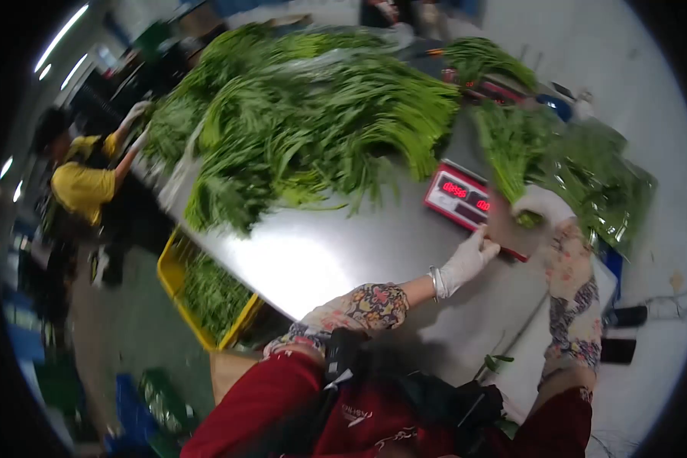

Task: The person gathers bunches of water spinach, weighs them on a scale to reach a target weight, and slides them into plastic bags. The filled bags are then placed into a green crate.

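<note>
My right hand (542,204), in a white glove, is closed around the stem end of a bunch of leafy greens (505,145) at the right of the metal table. The leaves point away from me. Beside it stands a red digital scale (456,197) with lit red figures. My left hand (469,263), also gloved, is at the scale's near edge with its index finger and thumb apart; it holds nothing that I can see. Clear plastic bags of greens (599,183) lie just right of my right hand. Motion blurs the right hand's edges.
A large heap of greens (305,114) covers the far part of the metal table (282,263). A yellow crate (169,267) with greens stands below its left edge. At the left a co-worker in a yellow top (84,187) reaches toward the heap. A second scale (496,90) bears greens.
</note>
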